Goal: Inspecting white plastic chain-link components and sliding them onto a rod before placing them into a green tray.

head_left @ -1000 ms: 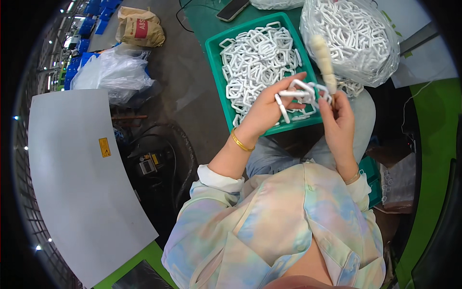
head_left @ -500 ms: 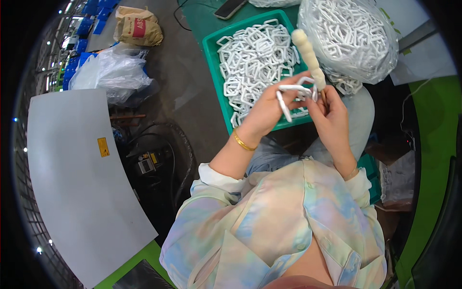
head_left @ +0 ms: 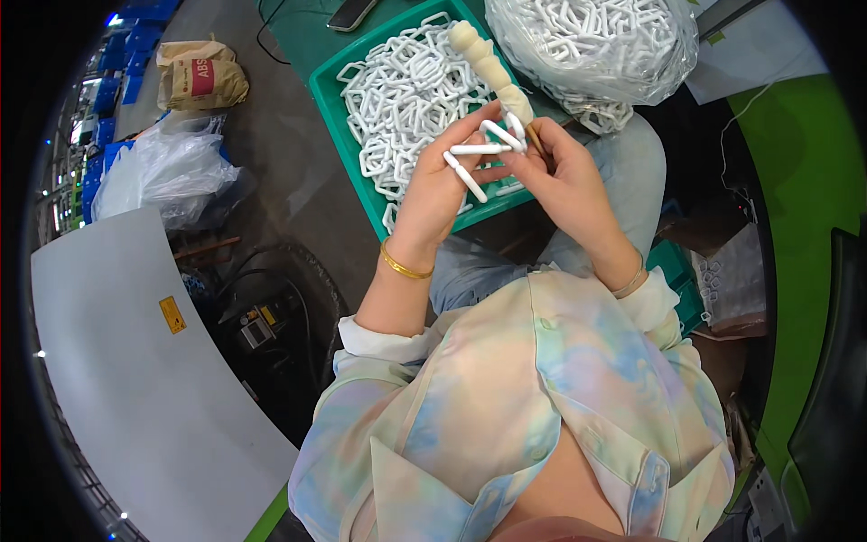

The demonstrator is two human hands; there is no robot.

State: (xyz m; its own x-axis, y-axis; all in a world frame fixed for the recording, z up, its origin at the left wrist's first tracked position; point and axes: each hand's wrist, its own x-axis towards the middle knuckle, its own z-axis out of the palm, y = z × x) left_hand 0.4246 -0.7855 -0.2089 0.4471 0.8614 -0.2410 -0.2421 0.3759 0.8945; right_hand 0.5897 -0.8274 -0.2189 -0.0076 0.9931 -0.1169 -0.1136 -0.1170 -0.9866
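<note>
My left hand [head_left: 436,176] is closed around a short run of white plastic chain links [head_left: 479,150], with one link hanging below the fingers. My right hand [head_left: 571,185] pinches beside it, its fingertips against the end of the links and a thin brown piece. From between the hands a cream, bulging, segmented rod [head_left: 488,65] slants up and left; its lower end is hidden by the fingers. Beneath the hands a green tray [head_left: 330,108] holds a heap of loose white links [head_left: 411,99].
A clear plastic bag [head_left: 601,41] full of white links lies to the right of the tray. A phone [head_left: 352,13] rests on the green surface behind. At left are a grey panel [head_left: 117,343], a plastic-wrapped bundle [head_left: 167,176] and a brown sack [head_left: 206,79].
The whole scene has shifted left and slightly up in the picture as the view turned. Both hands stay together on the links, the right one turned slightly more downward.
</note>
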